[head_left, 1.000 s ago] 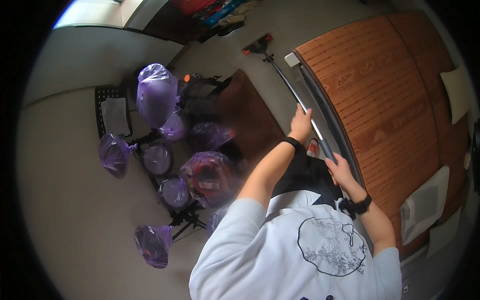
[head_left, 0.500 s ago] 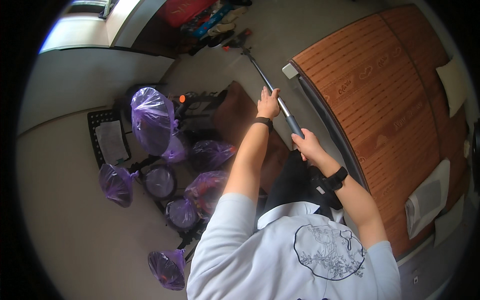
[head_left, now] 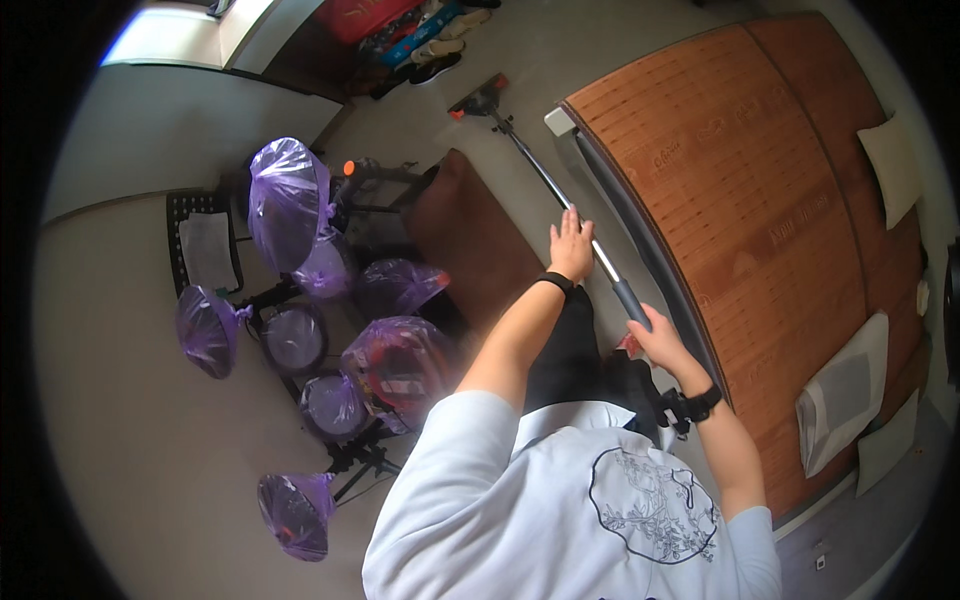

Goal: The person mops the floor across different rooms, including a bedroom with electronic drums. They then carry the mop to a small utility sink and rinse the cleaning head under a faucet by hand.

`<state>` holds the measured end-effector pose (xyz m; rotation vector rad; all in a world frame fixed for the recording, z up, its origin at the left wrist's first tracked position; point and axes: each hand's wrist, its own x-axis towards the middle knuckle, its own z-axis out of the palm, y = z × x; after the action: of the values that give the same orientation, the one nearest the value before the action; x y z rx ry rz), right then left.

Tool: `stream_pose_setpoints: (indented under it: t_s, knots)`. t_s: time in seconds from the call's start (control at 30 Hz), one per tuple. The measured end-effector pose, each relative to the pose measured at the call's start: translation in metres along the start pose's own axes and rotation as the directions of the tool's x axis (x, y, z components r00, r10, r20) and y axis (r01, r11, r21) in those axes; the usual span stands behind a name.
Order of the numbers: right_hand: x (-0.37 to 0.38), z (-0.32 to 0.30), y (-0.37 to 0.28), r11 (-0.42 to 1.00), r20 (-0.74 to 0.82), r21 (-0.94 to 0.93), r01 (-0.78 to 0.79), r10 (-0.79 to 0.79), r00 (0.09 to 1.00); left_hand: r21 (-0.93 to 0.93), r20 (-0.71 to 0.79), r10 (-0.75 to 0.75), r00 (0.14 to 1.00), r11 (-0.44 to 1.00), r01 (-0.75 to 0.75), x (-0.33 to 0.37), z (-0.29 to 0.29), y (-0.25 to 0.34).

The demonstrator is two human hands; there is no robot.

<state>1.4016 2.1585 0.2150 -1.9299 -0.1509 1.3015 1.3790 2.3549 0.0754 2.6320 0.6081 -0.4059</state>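
A long-handled floor mop (head_left: 545, 178) slants across the middle, with a silver pole, a grey grip and a dark head (head_left: 480, 100) with orange corners. The head lies on the floor near the shoes. My left hand (head_left: 572, 248) holds the pole partway down, its fingers fairly straight over the metal. Around the top end of the grey grip my right hand (head_left: 660, 338) is closed, thumb along it. Both wrists wear black bands.
To the right stands a bed with a brown mat (head_left: 740, 180), its edge close to the pole. Drum-like pads in purple plastic bags (head_left: 290, 205) crowd the left. A brown seat or cover (head_left: 470, 225) lies between. Shoes (head_left: 437, 68) line the far floor.
The mop and both my hands have shifted toward me and slightly right in the picture. The mop head has swung round and shows more fully. The view has shifted a little too.
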Motion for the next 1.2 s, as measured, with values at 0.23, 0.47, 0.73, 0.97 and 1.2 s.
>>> stream_pose_setpoints:
  t_s: [0.23,0.47,0.73,0.97,1.2]
  knots:
    - [-0.134,-0.067,0.121,0.966,-0.006,-0.257,0.01,-0.012,1.0,0.146,0.11,0.321,0.941,0.931,-0.335,-0.109,0.07,0.11]
    - [-0.283,-0.119,0.243,0.951,-0.021,-0.267,0.154,-0.166,0.986,-0.148,0.536,0.577,0.617,0.783,-0.604,-0.198,0.108,0.227]
    - [-0.295,-0.101,0.26,0.998,-0.074,-0.064,-0.023,0.018,0.997,-0.202,0.488,0.626,0.608,0.759,-0.619,-0.205,0.141,0.223]
    - [-0.276,-0.112,0.242,0.983,-0.025,0.001,-0.186,0.186,0.982,-0.187,0.341,0.643,0.685,0.761,-0.621,-0.194,0.128,0.211]
    - [-0.208,-0.083,0.203,1.0,-0.062,0.01,-0.003,0.003,0.998,-0.094,0.252,0.563,0.787,0.824,-0.559,-0.144,0.099,0.156]
